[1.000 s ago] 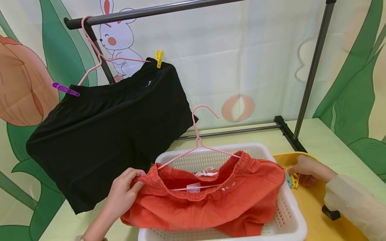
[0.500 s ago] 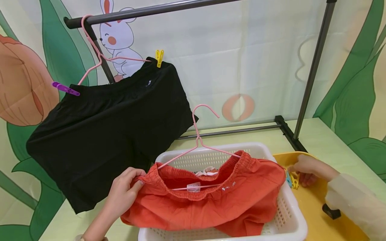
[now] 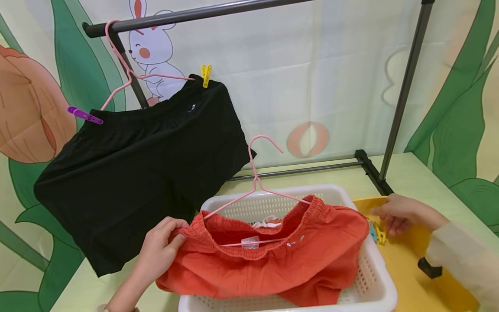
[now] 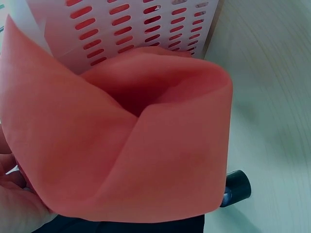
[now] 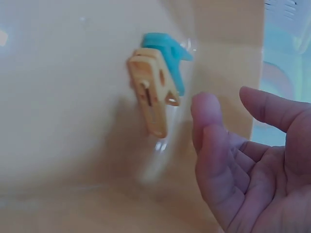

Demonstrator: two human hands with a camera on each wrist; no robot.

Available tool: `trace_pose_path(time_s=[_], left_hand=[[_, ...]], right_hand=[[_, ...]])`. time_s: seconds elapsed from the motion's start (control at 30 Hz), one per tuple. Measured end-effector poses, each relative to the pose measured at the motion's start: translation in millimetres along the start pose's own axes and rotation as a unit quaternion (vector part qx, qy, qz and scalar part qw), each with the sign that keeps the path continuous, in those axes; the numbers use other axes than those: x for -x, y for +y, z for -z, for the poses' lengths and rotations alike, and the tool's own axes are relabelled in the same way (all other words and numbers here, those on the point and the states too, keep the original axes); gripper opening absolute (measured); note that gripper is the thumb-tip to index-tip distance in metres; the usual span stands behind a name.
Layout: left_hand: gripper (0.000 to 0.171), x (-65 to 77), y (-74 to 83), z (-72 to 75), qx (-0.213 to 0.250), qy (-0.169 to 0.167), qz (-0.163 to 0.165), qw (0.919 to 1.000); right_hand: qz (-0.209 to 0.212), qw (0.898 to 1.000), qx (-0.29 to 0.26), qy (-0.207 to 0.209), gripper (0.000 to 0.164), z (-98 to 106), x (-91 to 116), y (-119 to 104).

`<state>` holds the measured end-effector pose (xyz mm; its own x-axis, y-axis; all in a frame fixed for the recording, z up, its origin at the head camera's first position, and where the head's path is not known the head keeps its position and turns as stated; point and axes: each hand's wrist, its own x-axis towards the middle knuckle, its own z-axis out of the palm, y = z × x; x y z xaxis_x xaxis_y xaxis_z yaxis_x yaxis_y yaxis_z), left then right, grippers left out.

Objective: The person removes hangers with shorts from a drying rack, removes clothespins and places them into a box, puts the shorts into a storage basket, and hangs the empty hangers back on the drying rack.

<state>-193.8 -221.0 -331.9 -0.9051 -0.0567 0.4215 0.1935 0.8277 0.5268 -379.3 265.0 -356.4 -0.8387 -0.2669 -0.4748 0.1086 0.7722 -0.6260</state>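
Note:
Orange-red shorts (image 3: 269, 268) lie across the white basket, with a pink hanger (image 3: 256, 177) inside their waistband and its hook pointing up. At the waistband's left end my left hand (image 3: 161, 245) pinches the cloth between thumb and fingers. In the left wrist view the shorts' leg (image 4: 175, 155) fills the middle. My right hand (image 3: 405, 212) hovers over the yellow tub, its thumb apart from loosely bent fingers and nothing between them. Just beside those fingertips, a yellow clothespin (image 5: 150, 92) and a turquoise clothespin (image 5: 167, 53) lie together in the tub.
Black shorts (image 3: 144, 173) hang from a pink hanger on the rack's bar (image 3: 202, 15), with a purple clothespin (image 3: 85, 115) and a yellow clip (image 3: 205, 76). The basket (image 3: 386, 288) adjoins the yellow tub (image 3: 413, 277). A rack post (image 3: 407, 86) stands behind at right.
My right hand has lifted slightly up and right, away from the two clothespins, which stay in the tub. The left hand and the orange-red shorts have not moved.

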Motion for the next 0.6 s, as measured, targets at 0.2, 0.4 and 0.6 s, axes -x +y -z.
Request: trace_pose_path(time_s=[0.2, 0.4, 0.6], left_hand=[[0.016, 0.1, 0.0, 0.0, -0.002, 0.003, -0.004, 1.0], [0.016, 0.2, 0.1, 0.0, -0.001, 0.003, -0.003, 1.0], [0.016, 0.2, 0.6, 0.2, 0.0, 0.001, 0.0, 1.0]], right_hand=[[0.018, 1.0, -0.003, -0.022, 0.041, 5, 4, -7], [0.05, 0.998, -0.009, -0.025, 0.039, 9, 13, -20], [0.082, 0.996, -0.015, -0.028, 0.041, 13, 22, -33]])
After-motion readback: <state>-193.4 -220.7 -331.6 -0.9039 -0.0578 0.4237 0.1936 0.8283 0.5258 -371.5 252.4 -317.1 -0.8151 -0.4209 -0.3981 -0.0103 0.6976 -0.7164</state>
